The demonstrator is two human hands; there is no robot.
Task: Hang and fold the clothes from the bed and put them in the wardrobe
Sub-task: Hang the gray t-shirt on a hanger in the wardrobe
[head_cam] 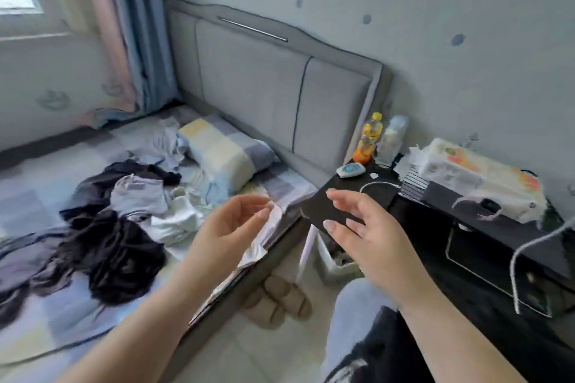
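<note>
crumpled soft clothes (pixel 124 214) heaped on checked bed (pixel 40 196).

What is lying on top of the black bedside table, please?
On the black bedside table are an orange drink bottle, a pale bottle, a small white-and-blue item, a white cable and a tissue pack. The right hand covers the table's near corner.

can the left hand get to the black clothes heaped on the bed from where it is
Probably yes: the left hand is open and holds nothing, and only low white garments lie between it and the black clothes.
</note>
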